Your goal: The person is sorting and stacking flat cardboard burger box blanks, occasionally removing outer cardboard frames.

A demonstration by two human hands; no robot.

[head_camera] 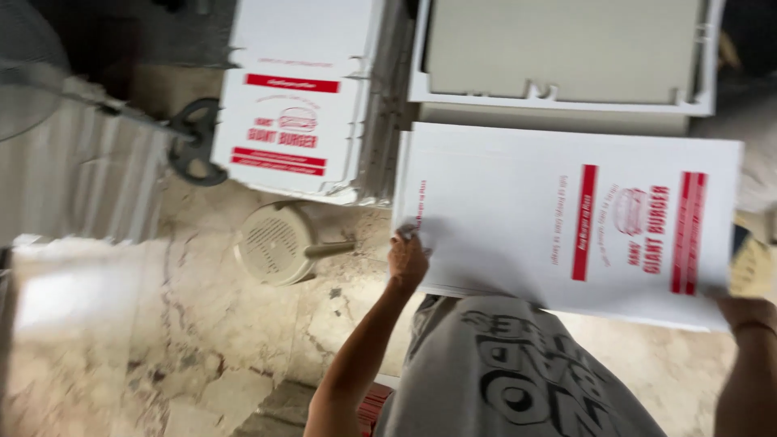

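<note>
Cardboard sheet (518, 218), white with red bars and a printed burger drawing, lay flat across the middle right of my view, raised above the stone floor (162, 324), and I watched both hands holding it by its near edge. My left hand (407, 260) was closed on the near left corner, fingers curled over the edge. My right hand (749, 301) sat at the far right corner, but the frame cut it off and the sheet covered most of it, so I could not tell how its fingers stood. Something yellowish just beside that hand was too blurred to name. Beyond the sheet a stack of flat boxes (295, 105) of the same print stood at upper centre, and a pale tray-like frame (558, 101) ran off the top edge. A round cream fan base (271, 241) rested on the floor near the left hand. The whole picture was smeared by motion.
</note>
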